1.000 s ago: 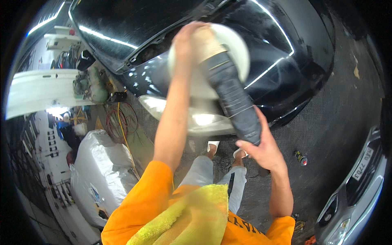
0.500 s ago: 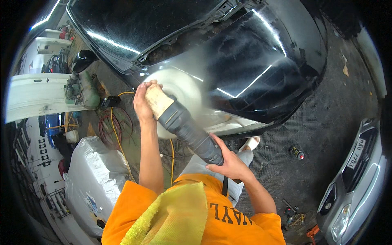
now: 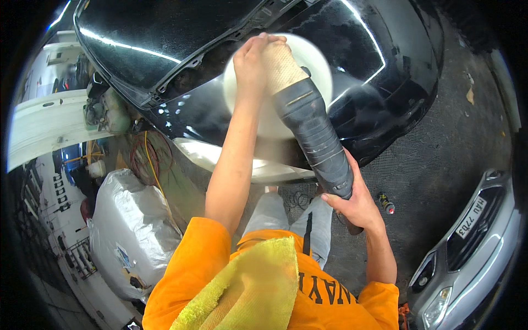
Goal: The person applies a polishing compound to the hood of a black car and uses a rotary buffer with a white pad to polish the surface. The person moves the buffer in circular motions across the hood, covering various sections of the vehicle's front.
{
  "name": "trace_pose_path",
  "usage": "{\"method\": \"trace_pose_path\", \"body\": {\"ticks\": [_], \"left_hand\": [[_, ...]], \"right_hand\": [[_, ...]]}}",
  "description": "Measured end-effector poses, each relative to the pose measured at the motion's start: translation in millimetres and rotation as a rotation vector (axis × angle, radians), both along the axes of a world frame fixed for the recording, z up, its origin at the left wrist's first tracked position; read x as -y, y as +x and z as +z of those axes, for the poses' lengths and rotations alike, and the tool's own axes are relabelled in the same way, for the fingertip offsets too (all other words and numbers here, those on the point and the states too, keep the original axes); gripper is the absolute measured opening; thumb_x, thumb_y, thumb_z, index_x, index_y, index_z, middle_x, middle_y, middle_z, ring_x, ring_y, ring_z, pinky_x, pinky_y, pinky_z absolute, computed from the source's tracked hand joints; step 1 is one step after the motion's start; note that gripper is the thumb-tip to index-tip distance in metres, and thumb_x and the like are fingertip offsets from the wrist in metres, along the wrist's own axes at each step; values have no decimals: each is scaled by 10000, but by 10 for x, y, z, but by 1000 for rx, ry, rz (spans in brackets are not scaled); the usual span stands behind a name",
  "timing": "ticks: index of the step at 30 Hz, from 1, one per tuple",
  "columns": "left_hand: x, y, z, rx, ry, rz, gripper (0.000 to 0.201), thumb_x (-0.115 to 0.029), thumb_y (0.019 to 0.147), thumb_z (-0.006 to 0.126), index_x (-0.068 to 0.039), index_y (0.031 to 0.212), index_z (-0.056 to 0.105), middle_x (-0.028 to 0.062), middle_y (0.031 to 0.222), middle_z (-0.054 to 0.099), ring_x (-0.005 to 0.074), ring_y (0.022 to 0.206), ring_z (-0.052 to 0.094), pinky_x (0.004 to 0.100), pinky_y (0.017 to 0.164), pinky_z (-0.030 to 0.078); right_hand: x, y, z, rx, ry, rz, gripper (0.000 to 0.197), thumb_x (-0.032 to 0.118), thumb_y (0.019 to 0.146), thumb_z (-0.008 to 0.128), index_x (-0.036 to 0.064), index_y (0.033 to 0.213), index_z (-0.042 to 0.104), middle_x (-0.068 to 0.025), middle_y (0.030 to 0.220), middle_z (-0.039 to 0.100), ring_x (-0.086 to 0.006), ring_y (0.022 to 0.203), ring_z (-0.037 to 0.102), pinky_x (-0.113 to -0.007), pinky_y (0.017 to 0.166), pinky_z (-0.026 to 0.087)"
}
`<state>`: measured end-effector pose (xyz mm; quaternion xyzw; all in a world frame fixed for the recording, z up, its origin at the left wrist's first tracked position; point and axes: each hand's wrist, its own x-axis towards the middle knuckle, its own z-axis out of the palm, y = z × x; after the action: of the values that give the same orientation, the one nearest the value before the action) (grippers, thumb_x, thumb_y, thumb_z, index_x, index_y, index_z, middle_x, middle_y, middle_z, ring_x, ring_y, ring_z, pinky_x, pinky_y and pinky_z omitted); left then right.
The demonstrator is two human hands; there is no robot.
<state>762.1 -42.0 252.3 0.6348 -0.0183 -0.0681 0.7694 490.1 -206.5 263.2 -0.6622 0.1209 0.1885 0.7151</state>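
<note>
Both my hands hold a black car polisher with a cream mesh cover on its head. My left hand is wrapped over the covered head, its fingertips partly hidden on the far side. At the rear grip, my right hand is closed around the body, thumb on top. The round white polishing pad lies over the glossy black car hood and looks smeared by motion. Left of the pad, several pale spots mark the black paint above the car's headlight.
A silver car stands at the right, with a small bottle on the floor nearby. Something wrapped in silver sheeting sits at the left, beside a yellow cord and a green tank. A yellow towel hangs over my chest.
Both hands have carried the polisher right and farther over the hood, away from the headlight corner. My left arm is stretched farther out. Pale spots near the headlight now show more fully.
</note>
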Motion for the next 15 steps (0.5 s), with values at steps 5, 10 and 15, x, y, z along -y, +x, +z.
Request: {"method": "trace_pose_path", "body": {"ticks": [5, 10, 15], "left_hand": [[-397, -325, -57, 31, 340, 257, 340, -223, 965, 510, 68, 1042, 669, 175, 994, 706, 261, 847, 708, 342, 788, 563], [-1332, -1050, 87, -102, 184, 466, 307, -222, 987, 513, 62, 1048, 611, 191, 1022, 681, 294, 882, 688, 380, 820, 550], [-1615, -1260, 173, -22, 236, 484, 234, -204, 994, 503, 17, 983, 580, 188, 1021, 651, 278, 918, 672, 380, 860, 538]], "right_hand": [[37, -54, -89, 25, 68, 119, 1010, 72, 739, 787, 79, 1546, 180, -210, 1494, 391, -282, 1377, 403, -388, 1144, 312], [-364, -154, -404, -72, 214, 389, 996, 172, 736, 787, 144, 1544, 206, -226, 1495, 386, -379, 1352, 433, -415, 1128, 347], [-666, -124, -663, -93, 273, 506, 957, 183, 743, 769, 138, 1530, 226, -237, 1437, 459, -418, 1279, 506, -439, 1077, 406]]}}
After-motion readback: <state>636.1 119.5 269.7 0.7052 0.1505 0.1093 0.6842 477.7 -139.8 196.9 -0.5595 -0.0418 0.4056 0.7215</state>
